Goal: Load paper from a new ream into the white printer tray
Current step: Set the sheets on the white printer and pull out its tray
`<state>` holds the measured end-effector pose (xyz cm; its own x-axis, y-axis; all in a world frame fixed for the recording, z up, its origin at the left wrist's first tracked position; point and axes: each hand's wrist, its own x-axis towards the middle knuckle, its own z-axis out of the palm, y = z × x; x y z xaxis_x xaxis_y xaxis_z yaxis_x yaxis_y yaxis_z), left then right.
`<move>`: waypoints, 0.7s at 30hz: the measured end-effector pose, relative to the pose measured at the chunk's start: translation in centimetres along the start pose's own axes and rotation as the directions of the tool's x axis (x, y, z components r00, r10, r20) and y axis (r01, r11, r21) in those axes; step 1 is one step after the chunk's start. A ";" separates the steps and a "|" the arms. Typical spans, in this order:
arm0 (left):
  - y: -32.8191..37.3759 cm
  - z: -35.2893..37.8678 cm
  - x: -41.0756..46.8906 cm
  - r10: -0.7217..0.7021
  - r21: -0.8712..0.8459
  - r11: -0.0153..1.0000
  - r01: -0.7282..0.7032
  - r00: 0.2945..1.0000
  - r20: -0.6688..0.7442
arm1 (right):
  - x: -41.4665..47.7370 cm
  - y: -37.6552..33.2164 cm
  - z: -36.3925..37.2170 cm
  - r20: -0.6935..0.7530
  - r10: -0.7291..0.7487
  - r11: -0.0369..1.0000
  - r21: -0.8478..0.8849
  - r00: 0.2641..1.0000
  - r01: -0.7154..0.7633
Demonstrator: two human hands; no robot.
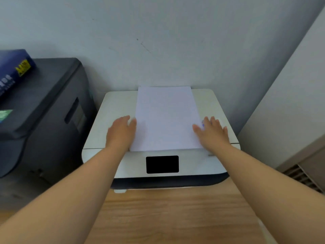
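Note:
A stack of white paper (166, 118) lies flat on top of the white printer (116, 106), its far edge against the wall. My left hand (121, 132) rests at the stack's left edge, thumb on the paper, fingers apart. On the right edge lies my right hand (212, 132), fingers spread, thumb on the sheets. Neither hand lifts the stack. A blue ream wrapper (15, 71) sits on the dark machine at the left. The printer's tray is not visible.
A large dark grey printer (52, 110) stands to the left of the white one. The white printer has a black screen (162, 164) on its front panel and sits on a wooden table (175, 215). A wall is close behind, a vent (302, 176) at the right.

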<state>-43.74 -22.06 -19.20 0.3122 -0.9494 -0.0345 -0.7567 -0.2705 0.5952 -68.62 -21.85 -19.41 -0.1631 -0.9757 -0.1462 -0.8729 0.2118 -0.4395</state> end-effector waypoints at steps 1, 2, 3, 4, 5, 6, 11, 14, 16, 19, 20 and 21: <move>-0.2 -0.5 -1.4 -0.017 -0.166 0.986 0.002 0.996 -0.088 | -0.4 0.2 -0.2 -0.036 0.020 0.987 0.163 0.999 -0.013; -0.7 -1.0 -3.2 -0.033 -0.293 0.956 -0.019 0.985 -0.169 | -1.1 0.4 -0.5 -0.072 0.043 0.944 0.330 0.997 -0.017; -1.4 -1.3 -5.1 -0.053 -0.379 0.924 -0.043 0.970 -0.238 | -2.0 0.9 -0.5 -0.111 0.067 0.885 0.466 0.992 -0.008; -2.3 -1.4 -7.2 -0.082 -0.434 0.899 -0.056 0.953 -0.292 | -3.4 1.5 -0.4 -0.163 0.087 0.843 0.537 0.983 0.015; -3.5 -1.2 -9.0 -0.114 -0.467 0.883 -0.055 0.938 -0.326 | -4.9 2.2 0.1 -0.225 0.106 0.827 0.561 0.969 0.040; -4.8 -0.6 -10.7 -0.151 -0.478 0.878 -0.031 0.930 -0.336 | -6.5 2.9 0.9 -0.280 0.136 0.821 0.569 0.950 0.050; -9.4 4.2 -16.2 -0.438 -0.442 0.830 0.340 0.888 -0.140 | -13.1 5.2 7.7 -0.239 0.322 0.785 0.609 0.916 -0.117; -9.6 6.2 -16.9 -0.501 -0.331 0.825 0.458 0.863 -0.055 | -14.5 4.9 11.0 -0.126 0.340 0.813 0.537 0.932 -0.224; -9.1 6.7 -16.8 -0.506 -0.292 0.829 0.477 0.862 -0.030 | -14.5 4.6 12.0 -0.135 0.336 0.851 0.468 0.932 -0.239; -8.8 7.3 -16.6 -0.516 -0.257 0.831 0.493 0.856 -0.024 | -14.3 4.3 12.8 -0.169 0.335 0.879 0.411 0.927 -0.243; -8.8 7.4 -16.4 -0.522 -0.257 0.827 0.500 0.852 -0.022 | -14.2 4.3 12.9 -0.167 0.342 0.879 0.404 0.925 -0.252; -8.9 7.6 -16.3 -0.529 -0.256 0.822 0.508 0.848 -0.017 | -14.2 4.3 13.0 -0.166 0.350 0.880 0.397 0.922 -0.262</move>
<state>-46.43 -5.42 -30.03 0.6750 -0.6596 -0.3306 -0.3166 -0.6636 0.6778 -64.06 -6.38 -30.75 -0.5318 -0.8349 -0.1418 -0.5426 0.4645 -0.6998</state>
